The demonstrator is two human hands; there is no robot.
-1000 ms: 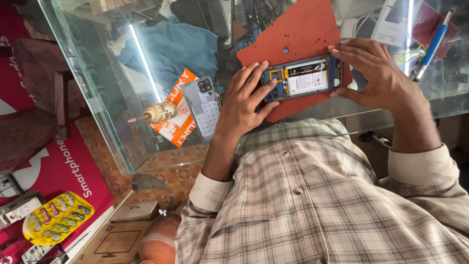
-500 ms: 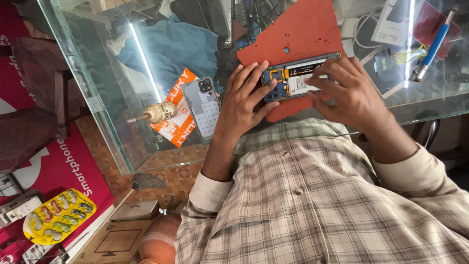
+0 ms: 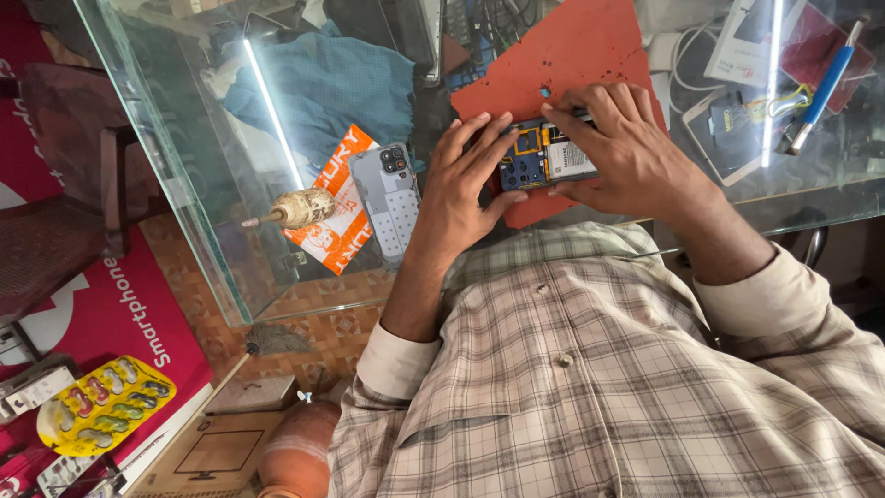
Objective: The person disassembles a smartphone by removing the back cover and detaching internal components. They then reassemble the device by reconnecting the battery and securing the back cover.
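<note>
Both your hands are on the opened phone (image 3: 548,157), which lies flat on the red mat (image 3: 562,65) at the near edge of the glass tabletop (image 3: 184,184). Your left hand (image 3: 461,180) braces the phone's left end, fingers spread and resting flat along its edge. Your right hand (image 3: 627,152) covers the right end, fingers (image 3: 576,101) curled over the far edge and thumb under the near side, pinning the body down rather than lifting it.

With the back off, you can see the blue board and the pale battery between your hands. That looks like a light, stiff, thin piece, but fragile inside: the bare board and connectors won't take pressure well, so the outer frame edges look like the safe hold, which is where your fingers sit now. The mat should keep it from sliding on the glass.

To the left, well apart from your hands, the grey back cover (image 3: 395,198) lies on an orange packet (image 3: 334,207), with a small wound spool (image 3: 300,207) just beside it. Far right, a blue-handled screwdriver (image 3: 823,88) rests on the glass, untouched.
</note>
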